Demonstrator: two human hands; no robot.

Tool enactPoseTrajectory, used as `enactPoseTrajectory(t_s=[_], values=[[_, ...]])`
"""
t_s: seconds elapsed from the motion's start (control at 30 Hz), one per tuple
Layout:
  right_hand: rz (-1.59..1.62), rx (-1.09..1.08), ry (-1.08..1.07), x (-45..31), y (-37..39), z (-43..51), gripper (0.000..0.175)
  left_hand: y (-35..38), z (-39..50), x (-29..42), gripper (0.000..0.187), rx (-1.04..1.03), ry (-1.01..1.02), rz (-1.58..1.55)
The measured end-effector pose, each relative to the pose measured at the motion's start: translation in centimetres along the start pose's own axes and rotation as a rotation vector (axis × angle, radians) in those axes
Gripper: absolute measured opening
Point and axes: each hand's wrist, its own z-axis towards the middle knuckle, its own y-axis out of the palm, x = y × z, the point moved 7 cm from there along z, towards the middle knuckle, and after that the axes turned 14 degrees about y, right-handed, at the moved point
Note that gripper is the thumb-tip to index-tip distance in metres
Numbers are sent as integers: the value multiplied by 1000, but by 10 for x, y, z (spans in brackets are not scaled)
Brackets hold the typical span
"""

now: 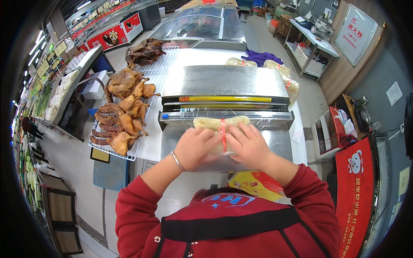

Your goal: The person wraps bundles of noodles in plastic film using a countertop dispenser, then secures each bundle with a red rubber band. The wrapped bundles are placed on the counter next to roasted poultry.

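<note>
A bundle of pale dried noodles tied with red tape lies across the front of a metal cling film wrapping machine. My left hand, with a silver bracelet at the wrist, grips the bundle's left part with curled fingers; its lower edge is blurred. On the other side, my right hand holds the bundle with its fingers laid over the top near the tape. Clear film shows around the bundle and along the machine's cutter bar. Both palms hide the bundle's lower ends.
Left of the machine, browned cooked poultry sits on a white wire rack. Several wrapped noodle bundles and a purple cloth lie behind and right. A glass-topped display case stands beyond; a yellow-and-red bag is below the table edge.
</note>
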Motion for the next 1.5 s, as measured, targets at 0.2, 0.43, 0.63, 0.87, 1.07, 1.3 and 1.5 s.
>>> enactPoseTrajectory(t_s=[0.2, 0.43, 0.63, 0.87, 1.07, 1.3, 1.5], values=[[260, -152, 44, 23, -25, 45, 71, -34, 19, -31, 48, 204, -152, -111], [411, -372, 192, 54, -21, 77, 68, -42, 30, 6, 92, 65, -155, 319], [367, -457, 251, 59, -26, 90, 71, -25, 35, -20, 99, -32, -81, 349], [-65, -302, 222, 38, -25, 75, 99, -34, 53, -48, 86, -38, -29, 139], [103, -439, 308, 62, -50, 105, 85, -66, 91, -76, 79, -274, -46, -101], [264, -786, 326, 33, -136, 108, 79, -139, 112, -34, 77, -484, -26, -393], [663, -1134, 312, 18, -81, 36, 71, -57, 76, 1, 78, -763, -31, -764]])
